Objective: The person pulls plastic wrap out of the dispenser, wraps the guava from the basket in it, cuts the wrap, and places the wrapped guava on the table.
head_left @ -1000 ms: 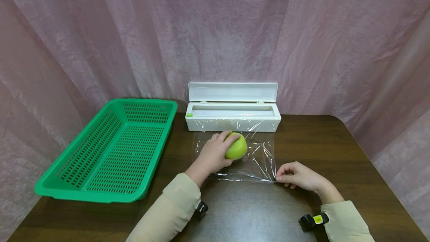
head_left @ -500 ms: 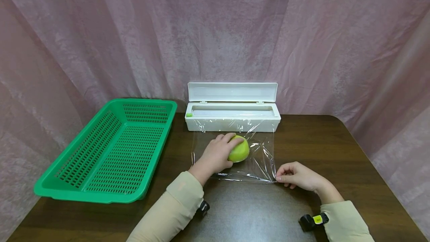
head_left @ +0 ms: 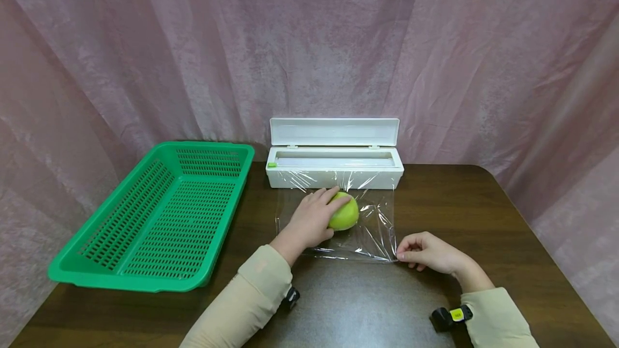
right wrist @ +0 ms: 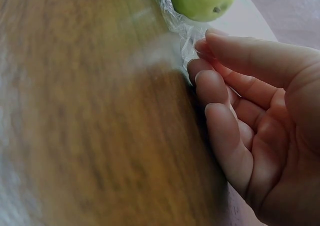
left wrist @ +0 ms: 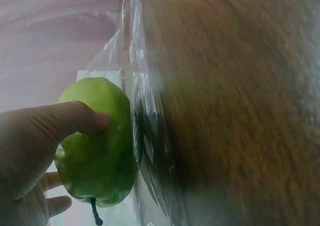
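Note:
A green pear (head_left: 344,214) with a dark stem lies on a sheet of clear plastic wrap (head_left: 369,240) in the head view. My left hand (head_left: 311,219) grips it from the left, with the thumb (left wrist: 80,118) along its side in the left wrist view. At the sheet's near right corner, my right hand (head_left: 427,253) pinches the plastic wrap (right wrist: 187,38) between thumb and index finger, its other fingers curled. From there the sheet runs back to the white wrap dispenser (head_left: 333,179), whose lid stands up.
A green plastic basket (head_left: 220,230) stands at the left of the brown wooden table (head_left: 450,197). A pink curtain (head_left: 338,42) hangs behind the table. Small black cameras are strapped at both wrists.
My left hand has shifted slightly right with the pear, nearer the middle of the sheet. The right hand stays at the corner of the wrap.

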Demonstrator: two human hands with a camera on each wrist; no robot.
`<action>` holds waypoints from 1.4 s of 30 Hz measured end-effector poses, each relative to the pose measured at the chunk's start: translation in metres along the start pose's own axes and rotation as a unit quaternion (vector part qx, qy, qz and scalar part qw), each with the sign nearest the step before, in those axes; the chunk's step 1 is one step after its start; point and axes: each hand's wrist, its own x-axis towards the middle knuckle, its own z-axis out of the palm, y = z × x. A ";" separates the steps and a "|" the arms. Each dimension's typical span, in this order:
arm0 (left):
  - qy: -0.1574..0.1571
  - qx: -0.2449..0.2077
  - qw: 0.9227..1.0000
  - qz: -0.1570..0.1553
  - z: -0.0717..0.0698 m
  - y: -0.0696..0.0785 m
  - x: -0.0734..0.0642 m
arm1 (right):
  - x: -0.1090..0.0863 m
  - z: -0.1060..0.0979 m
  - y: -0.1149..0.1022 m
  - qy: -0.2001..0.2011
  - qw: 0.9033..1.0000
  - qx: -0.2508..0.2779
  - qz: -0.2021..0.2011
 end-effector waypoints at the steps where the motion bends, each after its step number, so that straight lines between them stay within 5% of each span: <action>1: 0.002 0.001 1.000 -0.002 0.000 -0.001 0.000 | 0.000 0.000 0.000 0.000 1.000 0.000 0.000; 18: 0.075 -0.014 0.996 -0.051 -0.002 -0.002 -0.004 | 0.001 0.000 0.000 -0.001 1.000 -0.002 0.002; 42: 0.073 -0.063 0.993 -0.064 0.002 -0.012 -0.026 | 0.000 0.000 -0.001 -0.002 1.000 0.003 0.008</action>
